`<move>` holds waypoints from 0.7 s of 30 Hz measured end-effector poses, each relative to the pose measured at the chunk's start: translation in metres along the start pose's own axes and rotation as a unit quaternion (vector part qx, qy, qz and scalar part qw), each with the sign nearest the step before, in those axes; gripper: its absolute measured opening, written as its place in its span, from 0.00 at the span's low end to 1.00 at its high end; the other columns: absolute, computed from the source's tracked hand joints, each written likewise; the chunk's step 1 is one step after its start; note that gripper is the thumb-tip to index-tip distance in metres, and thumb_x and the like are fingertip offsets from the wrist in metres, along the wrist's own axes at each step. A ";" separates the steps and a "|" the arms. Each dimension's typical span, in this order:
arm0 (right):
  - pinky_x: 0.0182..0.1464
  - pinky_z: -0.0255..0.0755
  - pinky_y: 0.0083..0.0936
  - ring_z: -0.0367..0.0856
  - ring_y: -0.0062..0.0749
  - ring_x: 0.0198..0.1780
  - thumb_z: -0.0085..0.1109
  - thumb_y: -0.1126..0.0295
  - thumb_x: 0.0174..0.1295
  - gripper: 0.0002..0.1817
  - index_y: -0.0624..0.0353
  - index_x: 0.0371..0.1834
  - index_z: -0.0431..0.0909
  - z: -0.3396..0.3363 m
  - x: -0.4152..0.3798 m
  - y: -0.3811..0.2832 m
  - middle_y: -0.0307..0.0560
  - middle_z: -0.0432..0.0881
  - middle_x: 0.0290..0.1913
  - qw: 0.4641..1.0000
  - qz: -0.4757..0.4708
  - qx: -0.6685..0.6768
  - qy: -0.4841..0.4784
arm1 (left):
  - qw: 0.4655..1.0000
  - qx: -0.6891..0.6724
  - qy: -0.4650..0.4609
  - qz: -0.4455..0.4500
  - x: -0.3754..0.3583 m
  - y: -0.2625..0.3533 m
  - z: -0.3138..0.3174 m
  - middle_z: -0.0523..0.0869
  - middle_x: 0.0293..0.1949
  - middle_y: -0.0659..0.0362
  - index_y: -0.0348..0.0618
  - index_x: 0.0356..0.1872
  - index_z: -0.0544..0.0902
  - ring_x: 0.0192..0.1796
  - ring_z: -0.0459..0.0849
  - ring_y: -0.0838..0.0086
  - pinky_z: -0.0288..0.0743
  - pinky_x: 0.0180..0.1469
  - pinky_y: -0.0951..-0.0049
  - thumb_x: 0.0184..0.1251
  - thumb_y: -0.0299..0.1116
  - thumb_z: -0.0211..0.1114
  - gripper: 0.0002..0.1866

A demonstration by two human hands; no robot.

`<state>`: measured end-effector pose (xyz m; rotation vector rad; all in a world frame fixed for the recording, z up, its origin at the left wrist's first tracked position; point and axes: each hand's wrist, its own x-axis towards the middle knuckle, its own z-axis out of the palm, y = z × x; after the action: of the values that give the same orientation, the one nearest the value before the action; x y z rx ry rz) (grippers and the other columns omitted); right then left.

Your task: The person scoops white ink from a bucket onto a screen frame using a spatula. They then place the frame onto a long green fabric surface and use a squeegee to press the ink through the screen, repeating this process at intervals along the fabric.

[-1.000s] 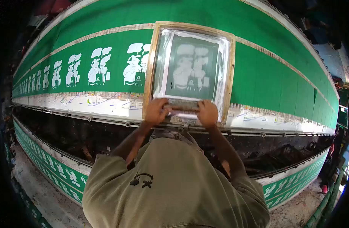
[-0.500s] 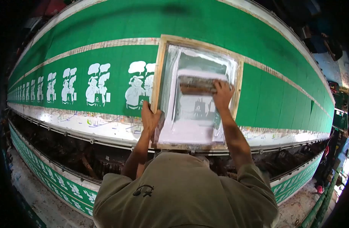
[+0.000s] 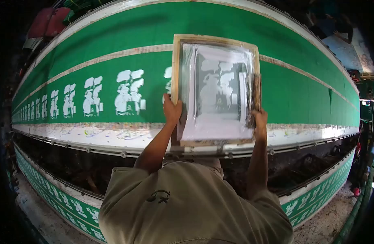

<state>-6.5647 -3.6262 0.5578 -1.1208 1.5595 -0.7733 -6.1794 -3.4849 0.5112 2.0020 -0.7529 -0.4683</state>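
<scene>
A wooden-framed printing screen point(image 3: 215, 39) lies over the green sheet, its mesh smeared with white ink and showing a stencil of cartoon figures. My left hand point(image 3: 172, 110) is closed round the frame's left side, thumb on the wood. At the right side, my right hand point(image 3: 259, 120) grips a squeegee point(image 3: 257, 91) that stands lengthwise along the frame's right edge. Whether those fingers also hold the frame is hard to see. Left of the screen, a white printed figure pair point(image 3: 130, 92) shows on the sheet; another print is partly covered by the frame.
Green sheeting point(image 3: 305, 99) runs along the long table, with a row of white prints to the left. A rail point(image 3: 123, 154) with small knobs follows the near edge. Below it is a dark gap, then another printed green strip point(image 3: 69, 199). A person sits at the far right.
The squeegee has gone from lying across the mesh to upright along the right edge, with my right hand. The screen has shifted right relative to the prints, uncovering a whole print.
</scene>
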 end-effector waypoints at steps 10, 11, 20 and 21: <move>0.56 0.75 0.32 0.83 0.35 0.48 0.67 0.76 0.53 0.26 0.66 0.59 0.84 -0.119 0.010 0.064 0.47 0.87 0.49 1.000 0.021 0.003 0.013 | 0.975 0.190 -0.023 0.111 -0.068 0.028 0.060 0.76 0.49 0.36 0.37 0.52 0.74 0.52 0.78 0.39 0.74 0.51 0.44 0.62 0.36 0.73 0.22; 0.59 0.75 0.33 0.83 0.39 0.53 0.67 0.75 0.53 0.25 0.67 0.58 0.84 -0.117 0.008 0.062 0.50 0.86 0.54 0.999 0.026 0.023 -0.013 | 0.975 0.197 -0.024 0.104 -0.067 0.035 0.053 0.76 0.49 0.36 0.37 0.52 0.74 0.52 0.78 0.39 0.74 0.51 0.44 0.62 0.36 0.73 0.22; 0.80 0.57 0.53 0.80 0.39 0.68 0.75 0.65 0.55 0.19 0.46 0.52 0.88 -0.022 0.057 -0.036 0.38 0.84 0.63 0.776 -0.347 -0.518 -0.099 | 0.927 0.072 -0.095 0.356 0.017 0.124 0.098 0.78 0.50 0.43 0.38 0.52 0.80 0.52 0.78 0.44 0.75 0.52 0.50 0.61 0.43 0.77 0.25; 0.74 0.65 0.50 0.84 0.34 0.63 0.74 0.65 0.57 0.21 0.45 0.56 0.86 -0.005 0.107 -0.060 0.37 0.87 0.57 0.732 -0.396 -0.541 -0.121 | 0.915 0.078 -0.123 0.375 0.051 0.137 0.111 0.79 0.54 0.42 0.38 0.53 0.80 0.55 0.78 0.43 0.73 0.57 0.49 0.63 0.43 0.76 0.24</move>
<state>-6.5575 -3.7478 0.5738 -2.7387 1.2075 -0.0919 -6.2510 -3.6426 0.5714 1.6311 -1.6676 -0.1978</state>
